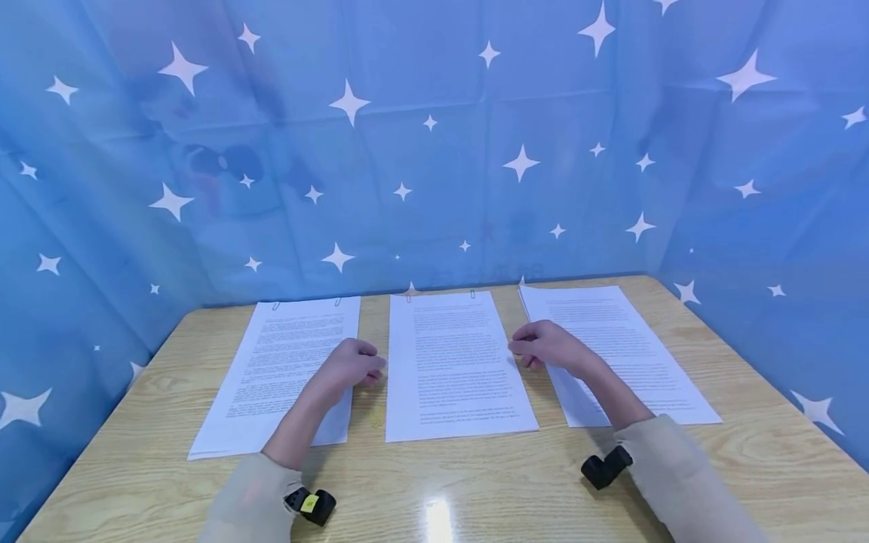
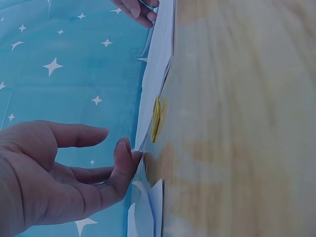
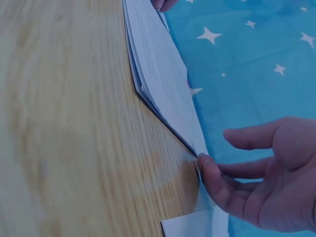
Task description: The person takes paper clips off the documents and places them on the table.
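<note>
1. Paper stack (image 1: 462,366), white, rectangular and printed in dark text, lies on the pale wood-grain table (image 1: 380,483) between the two hands, its long axis running away from the person.
2. Left hand (image 1: 351,363): at the stack's left long edge, thumb apart, fingers loosely bent and gripping nothing; the fingertips touch the edge or sit just beside it, I cannot tell which.
3. Right hand (image 1: 551,345): at the right long edge, likewise loose, thumb clear; in its wrist view a fingertip seems to meet the paper's edge.
4. Neither hand is plainly nearer. The stack lies inward of each, rightward from the left hand and leftward from the right; any squeeze would, I judge, act across its short axis.
5. A yellow bundle of thin strands (image 2: 156,119) lies near the stack's left edge, close to the left fingers.
</note>
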### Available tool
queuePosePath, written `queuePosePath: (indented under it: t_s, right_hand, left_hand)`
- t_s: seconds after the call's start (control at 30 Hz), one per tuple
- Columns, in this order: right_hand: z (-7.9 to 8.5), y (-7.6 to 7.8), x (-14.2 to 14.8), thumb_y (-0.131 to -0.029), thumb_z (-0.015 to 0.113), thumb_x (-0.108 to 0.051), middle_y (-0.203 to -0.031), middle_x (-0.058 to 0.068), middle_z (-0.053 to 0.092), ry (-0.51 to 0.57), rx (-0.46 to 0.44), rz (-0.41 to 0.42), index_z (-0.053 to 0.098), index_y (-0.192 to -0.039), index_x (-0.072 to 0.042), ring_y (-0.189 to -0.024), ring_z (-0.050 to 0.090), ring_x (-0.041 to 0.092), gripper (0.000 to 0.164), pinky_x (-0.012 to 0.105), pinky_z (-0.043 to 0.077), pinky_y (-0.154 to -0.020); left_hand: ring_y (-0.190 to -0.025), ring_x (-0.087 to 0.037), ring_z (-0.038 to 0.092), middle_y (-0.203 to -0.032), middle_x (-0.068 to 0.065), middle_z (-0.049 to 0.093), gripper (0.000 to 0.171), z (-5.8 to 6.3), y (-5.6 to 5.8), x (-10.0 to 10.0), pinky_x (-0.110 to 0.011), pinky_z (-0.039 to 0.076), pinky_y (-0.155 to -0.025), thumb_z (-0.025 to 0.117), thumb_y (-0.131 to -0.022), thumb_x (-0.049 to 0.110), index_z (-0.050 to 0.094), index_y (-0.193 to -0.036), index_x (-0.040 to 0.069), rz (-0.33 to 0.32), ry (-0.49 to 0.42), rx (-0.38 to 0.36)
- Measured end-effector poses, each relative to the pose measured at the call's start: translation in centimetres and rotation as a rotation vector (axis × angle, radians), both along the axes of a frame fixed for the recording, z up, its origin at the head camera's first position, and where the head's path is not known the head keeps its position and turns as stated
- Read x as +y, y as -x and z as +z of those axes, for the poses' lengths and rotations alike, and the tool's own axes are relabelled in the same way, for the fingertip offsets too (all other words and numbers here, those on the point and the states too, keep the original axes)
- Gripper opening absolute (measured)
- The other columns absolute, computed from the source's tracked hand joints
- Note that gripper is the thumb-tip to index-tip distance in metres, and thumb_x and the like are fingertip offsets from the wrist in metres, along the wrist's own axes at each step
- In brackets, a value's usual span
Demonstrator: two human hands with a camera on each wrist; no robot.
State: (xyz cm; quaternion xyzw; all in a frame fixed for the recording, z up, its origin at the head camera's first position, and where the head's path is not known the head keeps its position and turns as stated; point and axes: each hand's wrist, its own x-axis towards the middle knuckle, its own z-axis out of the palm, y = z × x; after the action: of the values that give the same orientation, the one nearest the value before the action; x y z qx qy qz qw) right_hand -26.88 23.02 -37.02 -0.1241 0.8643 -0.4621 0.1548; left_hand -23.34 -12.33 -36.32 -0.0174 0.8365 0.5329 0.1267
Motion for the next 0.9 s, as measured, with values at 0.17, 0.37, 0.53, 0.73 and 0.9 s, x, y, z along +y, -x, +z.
queuePosePath:
  t_s: [0.17,0.37,0.53,0.73,0.9]
  right_hand:
    - [0.1,-0.1,-0.3,-0.104,0.055,-0.011,-0.089,0.015,0.061,0.029,-0.036,-0.004,0.056,-0.113,0.016,-0.079,0.058,0.021,0.029,0.033,0.051,-0.073]
    - [0.4,-0.3,-0.6,-0.103,0.057,-0.012,-0.103,0.02,0.065,0.01,-0.048,-0.045,0.048,-0.135,0.018,-0.085,0.063,0.022,0.044,0.036,0.055,-0.079]
    - [0.7,-0.5,-0.8,-0.102,0.059,-0.011,-0.103,0.02,0.065,-0.006,-0.049,-0.056,0.048,-0.134,0.019,-0.086,0.064,0.023,0.046,0.039,0.056,-0.079]
    - [0.2,-0.1,-0.7,-0.099,0.062,-0.008,-0.1,0.017,0.066,-0.006,-0.054,-0.069,0.056,-0.126,0.016,-0.082,0.065,0.02,0.037,0.035,0.056,-0.076]
    - [-0.3,0.0,-0.6,-0.098,0.064,-0.008,-0.098,0.015,0.066,-0.011,-0.064,-0.094,0.059,-0.122,0.013,-0.08,0.064,0.019,0.033,0.033,0.056,-0.074]
  left_hand:
    - [-0.095,-0.028,0.067,-0.115,-0.025,0.062,0.041,0.2,0.2,0.2,-0.037,0.058,-0.084,0.061,-0.097,0.004,0.052,-0.13,-0.019,-0.039,0.014,-0.017]
    - [-0.098,-0.028,0.065,-0.117,-0.024,0.061,0.039,0.2,0.2,0.5,-0.037,0.058,-0.086,0.062,-0.097,0.002,0.054,-0.13,-0.017,-0.075,-0.016,-0.045]
    - [-0.094,-0.027,0.066,-0.112,-0.022,0.061,0.037,-0.2,0.5,0.7,-0.036,0.058,-0.083,0.063,-0.094,-0.001,0.054,-0.126,-0.015,-0.07,-0.039,-0.047]
    - [-0.077,-0.02,0.065,-0.095,-0.016,0.064,0.029,-0.4,0.4,1.0,-0.031,0.057,-0.073,0.067,-0.09,-0.003,0.058,-0.117,-0.01,-0.064,0.009,-0.04]
    - [-0.075,-0.021,0.064,-0.089,-0.014,0.062,0.025,-0.4,0.1,1.3,-0.031,0.057,-0.071,0.067,-0.089,-0.005,0.059,-0.113,-0.008,-0.064,0.035,-0.036]
